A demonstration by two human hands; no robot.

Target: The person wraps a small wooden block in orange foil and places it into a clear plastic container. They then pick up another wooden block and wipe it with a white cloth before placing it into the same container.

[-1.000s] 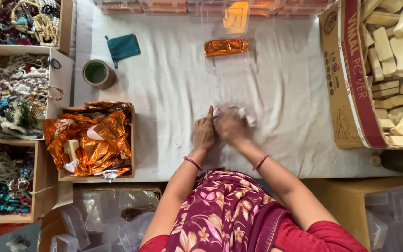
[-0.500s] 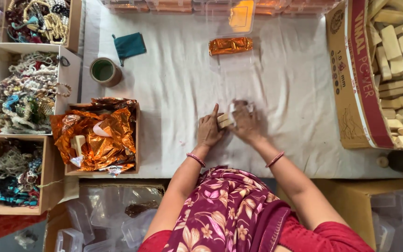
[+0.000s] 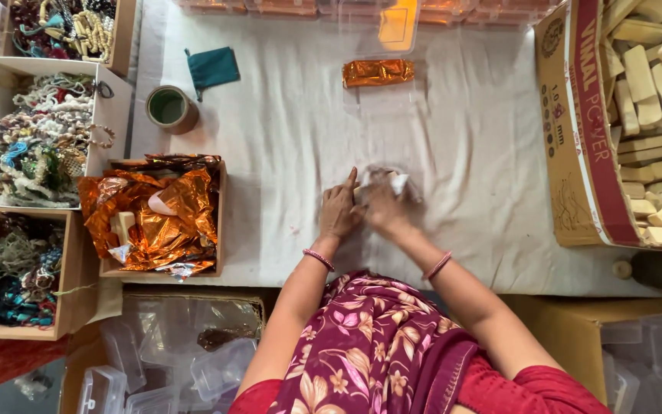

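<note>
My left hand and my right hand meet at the middle of a white cloth-covered table. Between them they press a small block wrapped in clear, silvery film. The left forefinger points up along the block's left side. The right hand's fingers close over the top of the block, hiding most of it. A finished orange-foil-wrapped block lies farther back on the cloth.
A box of crumpled orange foil sheets sits to the left. A cardboard carton of pale wooden blocks stands at the right. A tape roll, a teal pouch and boxes of beaded jewellery lie at far left.
Both hands stay on the small block and keep turning and folding its wrapping; the right hand has shifted over its top. The view has drifted slightly.
</note>
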